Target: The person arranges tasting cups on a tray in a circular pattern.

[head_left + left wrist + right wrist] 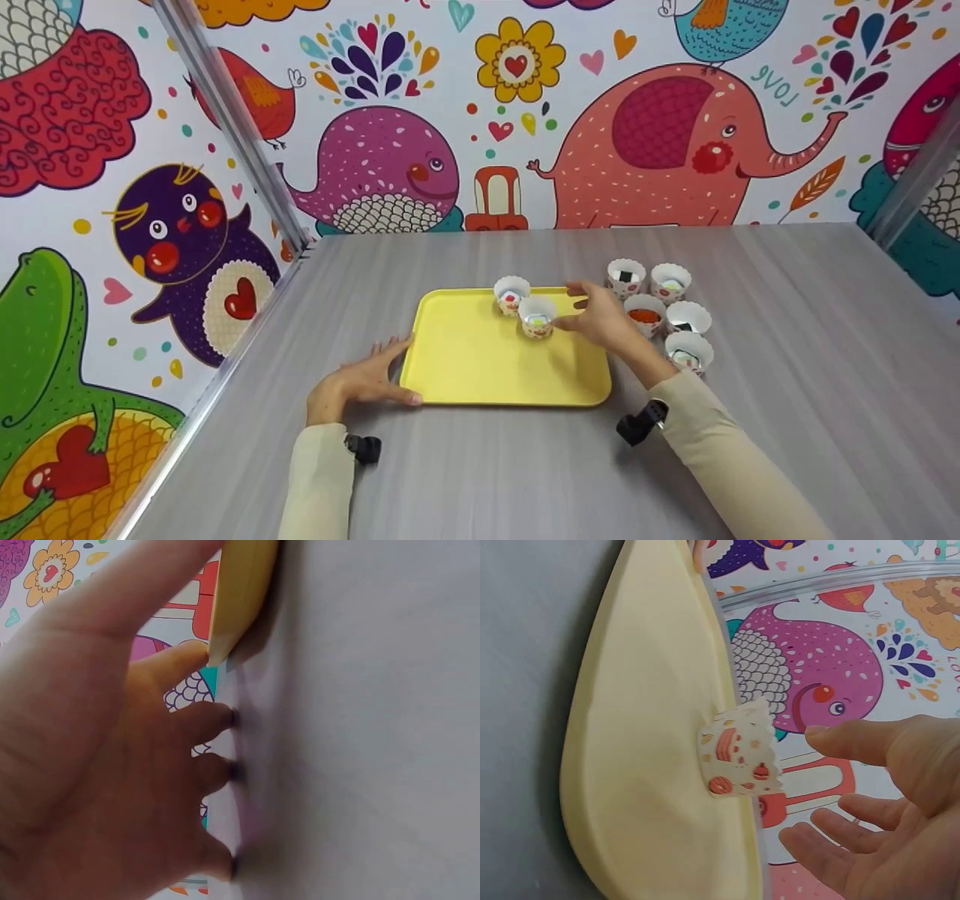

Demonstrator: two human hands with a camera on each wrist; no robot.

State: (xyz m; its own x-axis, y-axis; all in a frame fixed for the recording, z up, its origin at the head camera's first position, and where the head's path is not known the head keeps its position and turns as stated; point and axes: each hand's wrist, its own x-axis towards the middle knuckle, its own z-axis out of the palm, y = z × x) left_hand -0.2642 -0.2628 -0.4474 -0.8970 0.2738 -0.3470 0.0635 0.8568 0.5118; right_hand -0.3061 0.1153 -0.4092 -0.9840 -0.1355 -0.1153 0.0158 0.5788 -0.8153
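A grey, streaky table [465, 472], and flat on it goes the yellow tray [480, 364], long sides running with the far edge, well in from the left edge; over towards the right edge, five cups bunch up: the far pair [625, 288] sits side by side, nearest the far edge; another two [645, 327] come next, orange in one; the last [688, 349] is farthest from the far edge!

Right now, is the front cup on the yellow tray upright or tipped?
Upright. In the head view, the front cup stands base-down on the yellow tray, its mouth facing up.
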